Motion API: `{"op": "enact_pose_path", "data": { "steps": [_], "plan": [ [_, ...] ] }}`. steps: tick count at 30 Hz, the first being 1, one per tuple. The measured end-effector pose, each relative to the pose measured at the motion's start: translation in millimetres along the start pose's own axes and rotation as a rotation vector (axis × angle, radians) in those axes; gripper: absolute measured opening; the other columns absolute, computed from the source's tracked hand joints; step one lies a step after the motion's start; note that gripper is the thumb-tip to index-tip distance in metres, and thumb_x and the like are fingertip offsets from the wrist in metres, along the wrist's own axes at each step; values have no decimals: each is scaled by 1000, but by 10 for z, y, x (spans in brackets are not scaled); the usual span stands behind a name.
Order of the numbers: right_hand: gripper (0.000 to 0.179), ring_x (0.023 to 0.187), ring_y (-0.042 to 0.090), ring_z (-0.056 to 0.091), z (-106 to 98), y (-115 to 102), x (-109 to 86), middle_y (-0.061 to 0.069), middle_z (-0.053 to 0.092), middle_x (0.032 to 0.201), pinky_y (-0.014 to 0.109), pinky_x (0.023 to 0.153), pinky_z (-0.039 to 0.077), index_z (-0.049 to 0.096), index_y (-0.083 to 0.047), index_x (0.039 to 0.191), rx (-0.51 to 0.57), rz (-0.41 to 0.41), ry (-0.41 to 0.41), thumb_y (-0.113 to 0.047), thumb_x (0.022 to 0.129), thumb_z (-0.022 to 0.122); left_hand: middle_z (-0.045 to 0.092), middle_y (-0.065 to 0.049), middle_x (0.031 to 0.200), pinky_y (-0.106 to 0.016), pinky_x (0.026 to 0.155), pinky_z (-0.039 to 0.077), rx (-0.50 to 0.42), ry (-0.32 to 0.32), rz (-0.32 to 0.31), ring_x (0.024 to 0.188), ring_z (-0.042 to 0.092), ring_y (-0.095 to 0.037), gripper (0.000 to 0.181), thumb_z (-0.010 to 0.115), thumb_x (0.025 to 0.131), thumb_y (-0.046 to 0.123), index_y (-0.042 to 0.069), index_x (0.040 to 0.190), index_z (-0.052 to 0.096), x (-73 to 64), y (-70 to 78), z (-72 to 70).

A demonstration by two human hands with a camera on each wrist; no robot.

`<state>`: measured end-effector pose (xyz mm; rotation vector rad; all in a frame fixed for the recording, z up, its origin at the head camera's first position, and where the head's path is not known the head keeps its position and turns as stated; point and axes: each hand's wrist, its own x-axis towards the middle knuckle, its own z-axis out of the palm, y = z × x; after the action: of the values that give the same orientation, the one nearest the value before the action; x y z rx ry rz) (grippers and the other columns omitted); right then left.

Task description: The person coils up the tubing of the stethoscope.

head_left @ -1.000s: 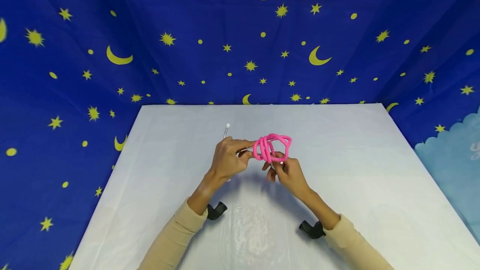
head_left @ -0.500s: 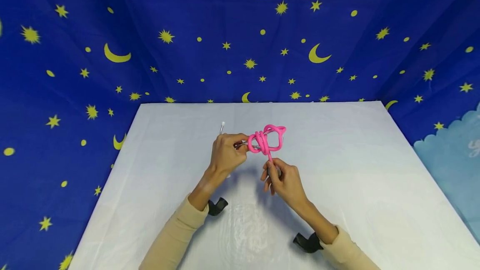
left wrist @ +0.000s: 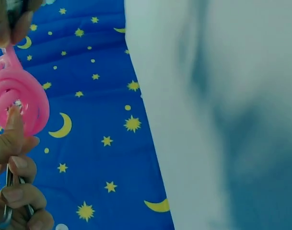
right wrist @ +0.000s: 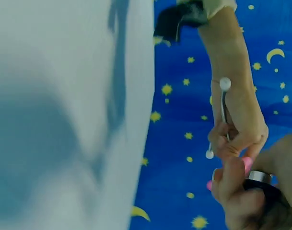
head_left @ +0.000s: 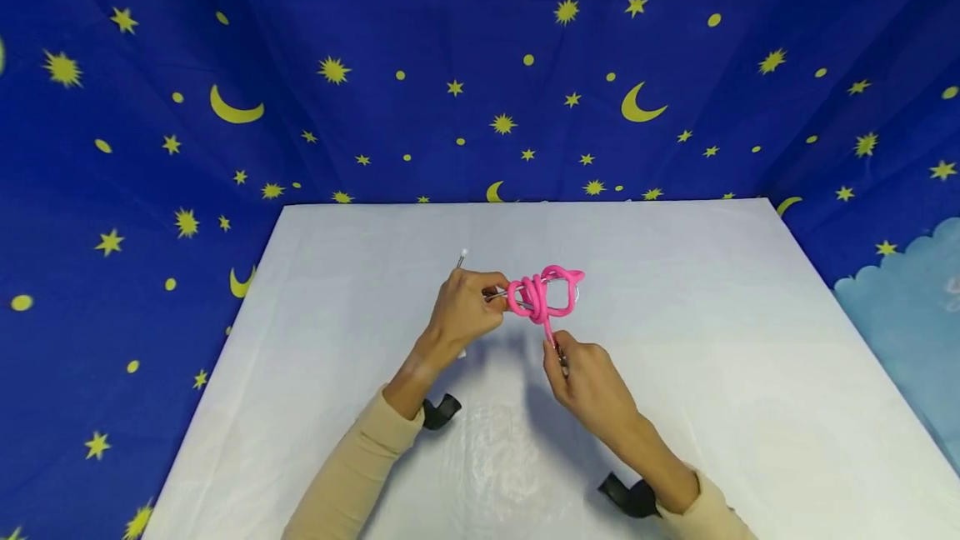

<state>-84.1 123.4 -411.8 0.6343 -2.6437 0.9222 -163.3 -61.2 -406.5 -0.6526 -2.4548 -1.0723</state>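
Observation:
A stethoscope with pink tubing (head_left: 534, 307) is held up in front of me, its tubing wound in several turns and forming a loop on the right. My left hand (head_left: 463, 307) grips its metal ear tubes beside the coil; a white ear tip (head_left: 463, 253) sticks out behind the hand. In the left wrist view, the left fingers (left wrist: 23, 194) curl round the metal tubes. Just below the coil, my right hand (head_left: 596, 382) grips the end of the tubing, which runs straight down to it. The right wrist view shows the black and silver chest piece (right wrist: 261, 177) within that hand.
A white-covered table (head_left: 712, 315) lies beneath the hands. Blue curtain (head_left: 420, 40) with yellow moons and stars hangs behind and at the sides. Black wrist mounts (head_left: 442, 412) show under both forearms.
My right hand has drawn down from the coil toward me, and a straight length of tubing now shows between them. The left hand keeps its grip and has shifted slightly.

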Motion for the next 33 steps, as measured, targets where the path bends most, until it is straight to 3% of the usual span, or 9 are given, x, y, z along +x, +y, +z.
{"op": "enact_pose_path", "data": {
  "steps": [2, 5, 11, 14, 20, 25, 33],
  "plan": [
    [26, 40, -2, 26, -70, 1, -2, -11, 28, 48, 12, 36, 21, 40, -11, 64, -194, -63, 0, -9, 86, 54, 61, 8, 56, -17, 45, 35, 55, -37, 21, 48, 48, 0, 21, 59, 67, 2, 18, 73, 71, 8, 46, 6],
    [25, 38, 4, 26, -160, -26, 35, -9, 26, 47, 17, 37, 22, 39, -9, 64, -376, -130, -18, -12, 85, 53, 59, 10, 55, -18, 45, 34, 118, -51, 59, 49, 46, -1, 17, 61, 68, 3, 18, 71, 69, 40, 113, -33],
    [20, 34, 13, 36, -300, -86, 62, -3, 33, 46, 23, 34, 25, 43, -6, 68, -546, -182, -14, -13, 84, 54, 43, 11, 48, -20, 44, 27, 191, -46, 149, 46, 35, -3, 14, 65, 67, 4, 19, 67, 63, 104, 220, -108],
    [21, 34, 13, 33, -339, -105, 53, -1, 33, 47, 22, 33, 23, 44, -4, 72, -583, -222, 3, -14, 90, 44, 41, 11, 48, -20, 45, 25, 208, -28, 175, 47, 33, -4, 16, 64, 66, 3, 19, 64, 60, 103, 231, -114],
    [45, 41, 13, 31, -398, -112, 17, 3, 39, 55, 20, 35, 20, 53, 0, 97, -614, -361, 58, -19, 99, 12, 43, 11, 48, -18, 44, 24, 190, -28, 192, 45, 32, -2, 16, 64, 68, 2, 17, 65, 61, 53, 194, -95],
    [42, 47, 16, 39, -472, -55, 39, 8, 44, 64, 20, 37, 26, 53, -4, 106, -608, -446, 68, -10, 97, 12, 49, 10, 50, -18, 43, 27, 141, -12, 188, 45, 35, -2, 13, 65, 70, 2, 15, 72, 67, 34, 187, -108],
    [37, 49, 12, 29, -572, 45, 107, 7, 41, 66, 19, 43, 23, 54, -13, 112, -646, -609, 82, -10, 101, 18, 49, 9, 50, -19, 49, 29, 140, -12, 260, 47, 35, -2, 14, 66, 71, 2, 15, 68, 64, -2, 207, -96]
  ]
}}
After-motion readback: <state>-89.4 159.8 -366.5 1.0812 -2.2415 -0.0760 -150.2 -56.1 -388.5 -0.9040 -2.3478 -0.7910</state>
